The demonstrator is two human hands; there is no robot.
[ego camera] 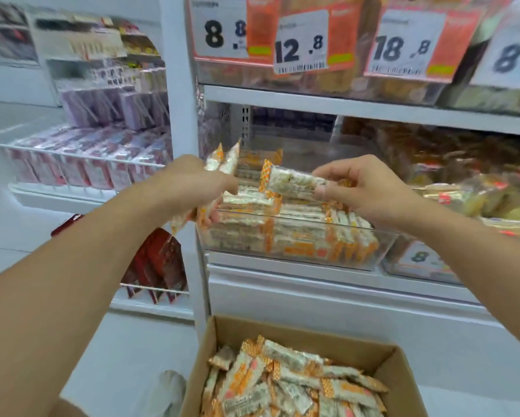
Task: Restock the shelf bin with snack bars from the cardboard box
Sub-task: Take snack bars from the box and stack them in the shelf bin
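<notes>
A clear plastic shelf bin (291, 260) on the middle shelf holds rows of white-and-orange snack bars (297, 233). My left hand (192, 182) is closed around a bunch of bars (222, 158) that stick up and down out of my fist, just left of the bin. My right hand (364, 188) pinches one bar (288, 182) by its end and holds it level above the bin. An open cardboard box (297, 329) with many loose bars (288, 383) stands below, in front of the shelf.
Price tags (300, 43) hang from the shelf above the bin. Other clear bins of snacks (469, 182) sit to the right. A white upright post (180, 85) borders the bin's left side. Left of it stand a wire basket of pink packs (72, 164) and red packets (159, 263).
</notes>
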